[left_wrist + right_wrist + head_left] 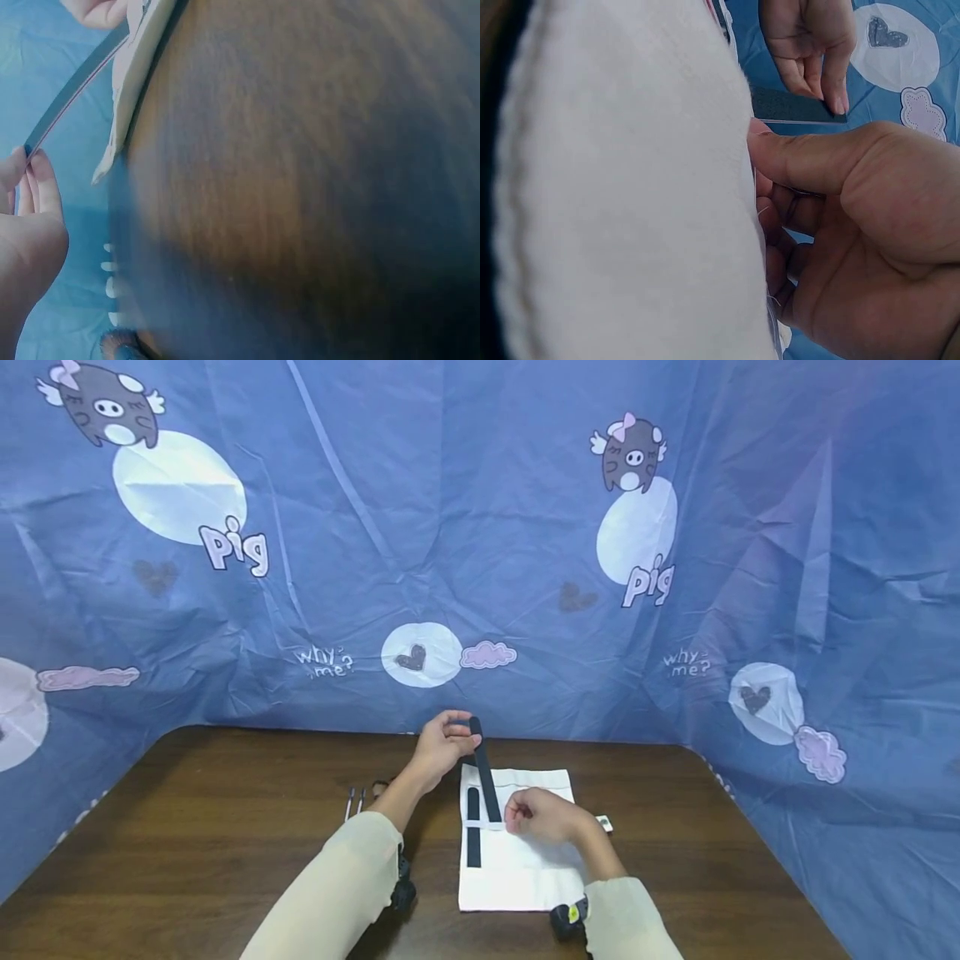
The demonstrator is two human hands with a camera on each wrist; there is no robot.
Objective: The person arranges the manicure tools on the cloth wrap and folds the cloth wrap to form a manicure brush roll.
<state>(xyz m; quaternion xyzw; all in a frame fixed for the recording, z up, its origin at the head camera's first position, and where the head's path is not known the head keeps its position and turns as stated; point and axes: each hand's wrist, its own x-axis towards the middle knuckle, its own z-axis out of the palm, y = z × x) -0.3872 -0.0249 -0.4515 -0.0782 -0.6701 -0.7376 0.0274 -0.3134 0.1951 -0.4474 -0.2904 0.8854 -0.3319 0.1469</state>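
Observation:
My left hand (442, 747) pinches the upper end of a black nail file (486, 781) between thumb and fingers. The file slants upward from a white cloth organizer (517, 887), its lower end at a narrow white band (487, 826). In the left wrist view, the file (75, 94) shows a pale, pinkish edge. A second black nail file (473, 847) lies flat under the band, to the left. My right hand (551, 814) pinches the band beside the first file; in the right wrist view, white cloth (630, 180) hides part of those fingertips.
Two thin sticks (354, 804) and a small brown object (379, 789) lie left of the cloth, partly behind the left arm. A white tag (604, 823) sticks out at the right. A blue patterned curtain (480, 568) hangs behind the brown table (247, 827).

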